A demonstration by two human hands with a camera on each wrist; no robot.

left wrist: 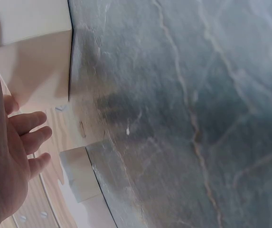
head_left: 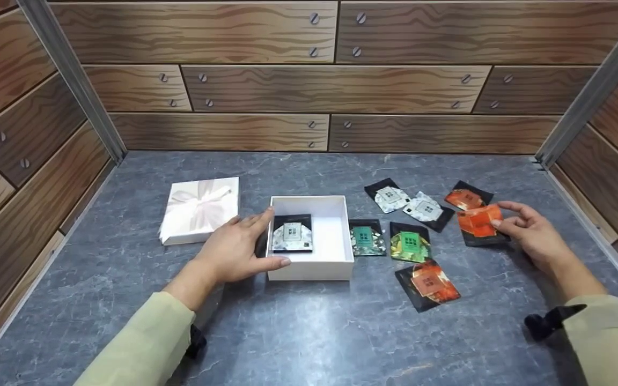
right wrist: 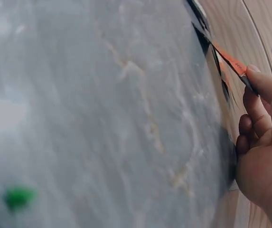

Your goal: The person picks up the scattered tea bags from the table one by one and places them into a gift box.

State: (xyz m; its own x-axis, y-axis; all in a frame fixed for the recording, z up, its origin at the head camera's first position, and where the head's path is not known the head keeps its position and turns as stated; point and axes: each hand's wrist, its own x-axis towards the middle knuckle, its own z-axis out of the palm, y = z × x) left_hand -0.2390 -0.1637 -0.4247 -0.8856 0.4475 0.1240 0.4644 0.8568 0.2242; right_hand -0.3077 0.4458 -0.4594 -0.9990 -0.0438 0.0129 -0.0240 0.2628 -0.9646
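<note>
My left hand (head_left: 236, 246) rests against the left side of an open white gift box (head_left: 311, 272), its thumb over the front rim and straight fingers along the side wall. Inside the box, on the left, lies a black sachet with a white floral print (head_left: 293, 244). The left wrist view shows a fingertip at the box wall (left wrist: 33, 71), the other fingers loosely bent. Over at the right, my right hand (head_left: 539, 244) pinches an orange and black sachet (head_left: 478, 221) by its edge between thumb and fingers. The right wrist view shows this sachet (right wrist: 234, 62) edge-on and tilted.
A white lid with a ribbon bow (head_left: 201, 209) lies left of the box. Right of the box are a dark green sachet (head_left: 368, 238), a bright green one (head_left: 410, 242), an orange one (head_left: 429, 284), two white-printed ones (head_left: 389, 195) and another orange one (head_left: 467, 197). Wood-patterned walls enclose the table.
</note>
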